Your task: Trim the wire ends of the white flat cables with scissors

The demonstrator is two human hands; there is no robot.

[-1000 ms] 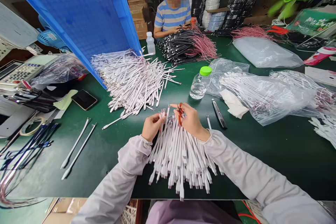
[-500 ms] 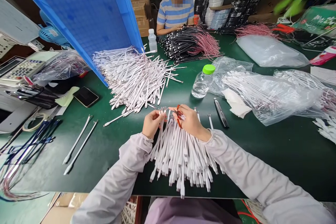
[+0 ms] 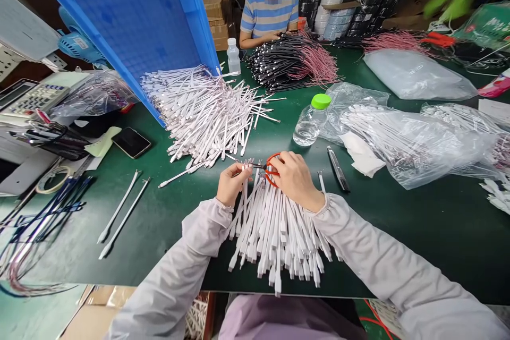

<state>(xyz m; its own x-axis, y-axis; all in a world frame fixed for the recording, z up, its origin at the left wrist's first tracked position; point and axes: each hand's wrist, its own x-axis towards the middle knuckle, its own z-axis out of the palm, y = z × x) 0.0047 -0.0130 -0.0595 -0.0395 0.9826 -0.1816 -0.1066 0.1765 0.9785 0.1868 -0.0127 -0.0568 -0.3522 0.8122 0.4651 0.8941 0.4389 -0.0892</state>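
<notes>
My left hand (image 3: 232, 183) pinches a white cable near its stripped end, where thin wires stick up. In my right hand (image 3: 295, 179) is a pair of scissors (image 3: 273, 170) with orange handles. Their dark blades point left and reach the wire ends beside my left fingertips. Under both hands, a fanned pile of white cables (image 3: 279, 239) lies on the green table, plugs toward me and bare wires away. A larger heap of white cables (image 3: 211, 117) spills from a tilted blue bin (image 3: 127, 21) beyond my left hand.
Two single cables (image 3: 124, 218) and a phone (image 3: 131, 142) lie left. To the right are a utility knife (image 3: 338, 169), a green-capped bottle (image 3: 313, 119) and bagged cables (image 3: 422, 138). Across the table, a person in a striped shirt (image 3: 269, 13) sits behind black cables (image 3: 279, 61).
My right hand has turned the scissors so the blades now point left at the wire ends, with the orange handles more in sight. My left hand stays almost in place.
</notes>
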